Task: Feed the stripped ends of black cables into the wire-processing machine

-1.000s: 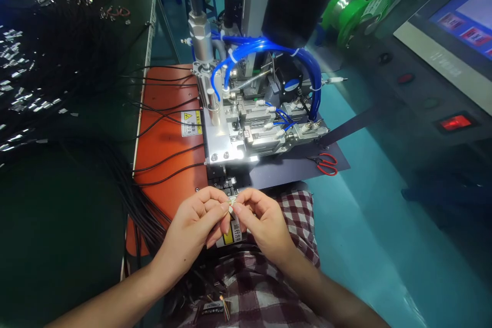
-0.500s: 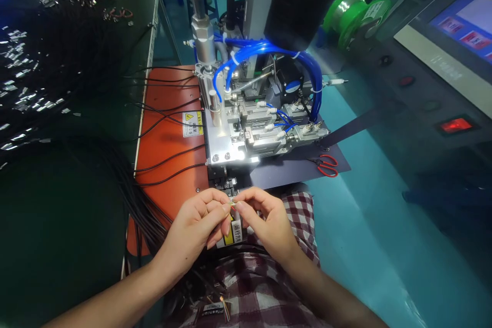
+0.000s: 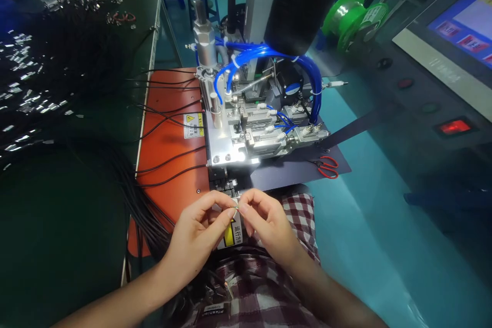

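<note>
My left hand [image 3: 205, 228] is closed in a pinch on thin wires [image 3: 236, 209], of which a greenish and a pale strand show between the fingertips. My right hand [image 3: 267, 225] pinches the same wires at their other side, its fingertips almost touching the left ones. Beneath the hands is a machine part with a yellow and white label [image 3: 232, 236]. Just beyond stands the metal machine [image 3: 226, 151], with black cables [image 3: 169, 166] entering its left side across an orange plate [image 3: 165, 128]. Some bare-ended wires [image 3: 227, 287] lie against the checked clothing.
A bundle of black cables [image 3: 144, 215] hangs over the dark table's edge at left, near a heap of shiny terminals [image 3: 90, 2]. Red-handled scissors [image 3: 326, 166] lie on the grey plate. A green spool [image 3: 346, 13] and a control panel [image 3: 426, 61] stand at right.
Both hands stay together with small finger shifts. The right fingers have drawn in tighter, the left fingers have rearranged, and the reddish strand seen before no longer shows. The view has shifted slightly.
</note>
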`<state>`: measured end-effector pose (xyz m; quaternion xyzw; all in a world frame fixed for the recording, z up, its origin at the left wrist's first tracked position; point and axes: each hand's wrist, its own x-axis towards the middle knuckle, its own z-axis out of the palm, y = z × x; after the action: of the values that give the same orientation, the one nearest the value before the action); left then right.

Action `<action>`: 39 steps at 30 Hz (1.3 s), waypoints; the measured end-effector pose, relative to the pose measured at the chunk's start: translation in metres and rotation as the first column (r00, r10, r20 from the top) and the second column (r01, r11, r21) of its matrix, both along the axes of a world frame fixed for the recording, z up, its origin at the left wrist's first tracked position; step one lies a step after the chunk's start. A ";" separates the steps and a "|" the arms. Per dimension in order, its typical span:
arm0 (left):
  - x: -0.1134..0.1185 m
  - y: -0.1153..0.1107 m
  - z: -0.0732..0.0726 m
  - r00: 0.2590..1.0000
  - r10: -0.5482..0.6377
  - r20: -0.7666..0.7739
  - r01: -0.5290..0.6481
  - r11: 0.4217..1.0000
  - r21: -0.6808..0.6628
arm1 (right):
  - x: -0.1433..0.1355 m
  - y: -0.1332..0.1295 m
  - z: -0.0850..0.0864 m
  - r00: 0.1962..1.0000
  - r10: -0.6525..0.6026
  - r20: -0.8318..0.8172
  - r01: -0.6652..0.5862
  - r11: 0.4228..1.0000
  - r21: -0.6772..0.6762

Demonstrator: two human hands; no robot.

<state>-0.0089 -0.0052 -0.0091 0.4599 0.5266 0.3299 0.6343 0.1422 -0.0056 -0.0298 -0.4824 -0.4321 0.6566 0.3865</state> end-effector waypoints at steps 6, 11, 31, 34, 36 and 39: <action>-0.005 0.003 -0.003 0.993 -0.112 0.040 0.110 0.993 0.047 | 0.004 -0.003 0.002 0.997 0.018 -0.080 -0.024 0.997 -0.079; -0.011 0.015 0.002 0.950 -0.272 0.154 0.298 0.937 -0.181 | 0.007 -0.003 -0.001 0.999 0.033 -0.032 -0.035 0.996 -0.082; -0.030 0.040 -0.019 0.611 -0.015 -0.792 0.652 0.577 0.492 | 0.009 0.049 -0.031 0.993 0.029 0.116 -0.025 0.999 -0.037; -0.031 0.039 -0.020 0.567 -0.001 -0.823 0.689 0.548 0.474 | 0.010 0.050 -0.031 0.992 0.032 0.118 -0.027 0.999 -0.045; -0.031 0.039 -0.020 0.548 0.012 -0.836 0.700 0.541 0.466 | 0.010 0.049 -0.032 0.992 0.034 0.121 -0.029 0.998 -0.049; -0.030 0.039 -0.020 0.542 0.031 -0.840 0.701 0.535 0.472 | 0.009 0.049 -0.034 0.992 0.034 0.122 -0.029 0.998 -0.047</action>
<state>-0.0393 0.0337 -0.0296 0.8803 0.4307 0.1446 0.1362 0.1510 0.0429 -0.0638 -0.5238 -0.4476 0.6413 0.3376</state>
